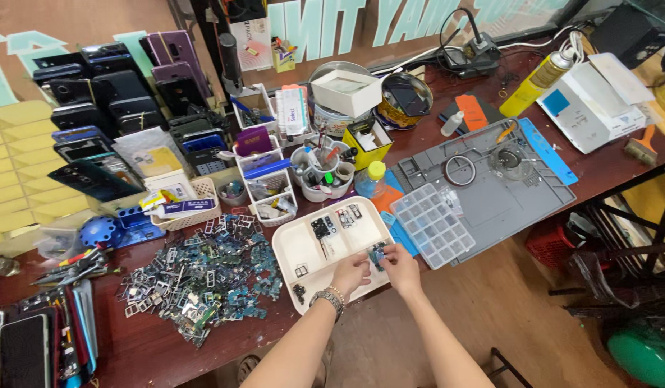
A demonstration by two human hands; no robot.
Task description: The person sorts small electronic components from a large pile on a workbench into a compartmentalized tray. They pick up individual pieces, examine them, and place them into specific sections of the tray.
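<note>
Small circuit board [378, 253]: pinched between left hand [351, 273] and right hand [402, 267], fingers narrow, over the near right edge of the white tray [293, 248]. Likely light, stiff, fragile; best held by edges. Component heap [203, 276] left.

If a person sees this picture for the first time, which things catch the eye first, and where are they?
The large heap of small blue and silver phone parts on the dark wooden table, left of centre. Beside it, the left hand and right hand together hold a small blue-green circuit piece over the cream rectangular plastic tray. Rows of dark phones stand at the far left.
</note>
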